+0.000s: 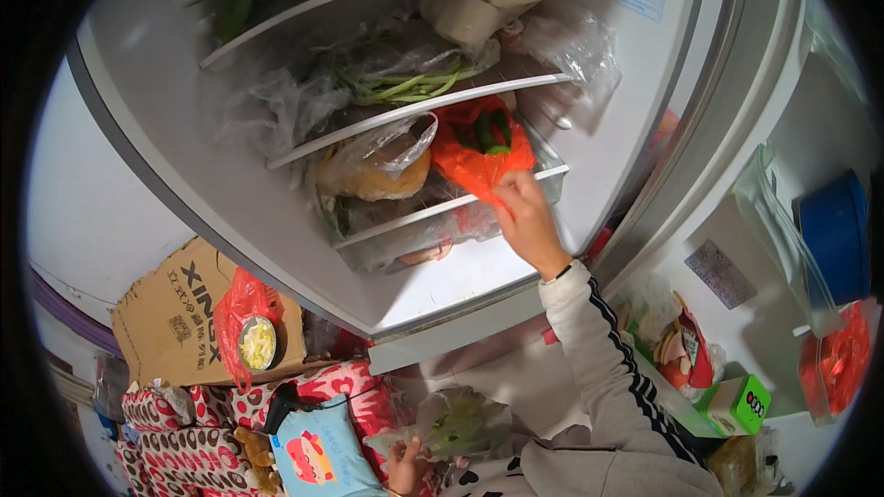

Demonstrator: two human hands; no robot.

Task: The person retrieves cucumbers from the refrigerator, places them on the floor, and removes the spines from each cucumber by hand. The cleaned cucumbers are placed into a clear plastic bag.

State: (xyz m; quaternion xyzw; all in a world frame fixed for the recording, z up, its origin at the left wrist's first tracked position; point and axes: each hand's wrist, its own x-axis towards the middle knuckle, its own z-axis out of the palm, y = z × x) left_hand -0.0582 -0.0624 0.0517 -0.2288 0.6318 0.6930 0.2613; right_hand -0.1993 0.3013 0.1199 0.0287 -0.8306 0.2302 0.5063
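Note:
An open refrigerator stands before me. My right hand (528, 221) reaches in and pinches the edge of a red plastic bag (476, 166) on a lower shelf. Green peppers (492, 130) show in the bag's mouth. To its left on the same shelf lies a clear plastic bag (380, 172) with a yellowish-brown food in it. Low in the picture, close to my body, my left hand (407, 464) holds a clear plastic bag of leafy greens (464, 421). Its fingers are partly hidden by the picture's lower edge and the bag.
Shelf edges (421, 105) cross above my right hand, with bagged green vegetables (407, 83) over them. The open door (718, 221) with filled bins is at right. At left are a cardboard box (166, 317), a metal bowl of chopped food (257, 345) and a blue cushion (321, 449).

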